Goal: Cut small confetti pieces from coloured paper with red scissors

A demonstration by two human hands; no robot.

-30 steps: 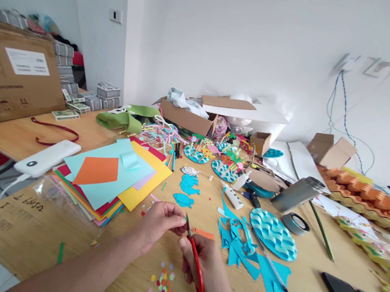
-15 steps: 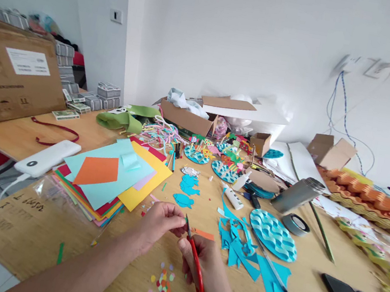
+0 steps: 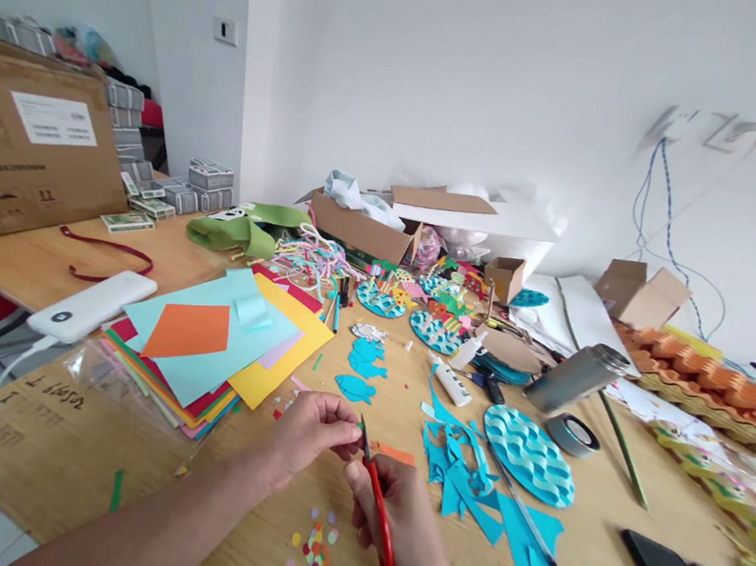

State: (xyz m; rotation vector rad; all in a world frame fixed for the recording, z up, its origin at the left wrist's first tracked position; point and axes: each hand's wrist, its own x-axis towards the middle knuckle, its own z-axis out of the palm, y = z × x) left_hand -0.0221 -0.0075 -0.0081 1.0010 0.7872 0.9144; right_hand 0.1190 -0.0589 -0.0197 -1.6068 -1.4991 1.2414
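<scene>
Red-handled scissors (image 3: 381, 513) are in my right hand (image 3: 402, 509), their blades pointing up and away toward the left fingertips. My left hand (image 3: 317, 427) is pinched closed at the blade tips; a tiny bit of green shows there, too small to make out well. Below the hands lies a scatter of small coloured paper dots (image 3: 310, 557). Just beyond the right hand is an orange paper piece (image 3: 397, 454), partly covered. Blue paper fish (image 3: 355, 387) lie flat beyond my left hand. Blue paper scraps (image 3: 455, 470) are heaped to the right.
A stack of coloured paper (image 3: 193, 349) and a white power bank (image 3: 91, 305) lie on the left. Glue bottles (image 3: 454, 385), a wavy blue oval (image 3: 530, 455), a roll of tape (image 3: 574, 435), a metal flask (image 3: 577, 379) and a pen (image 3: 530, 521) are on the right.
Almost nothing differs. Both hands stay in place, with the scissors still at the left fingertips.
</scene>
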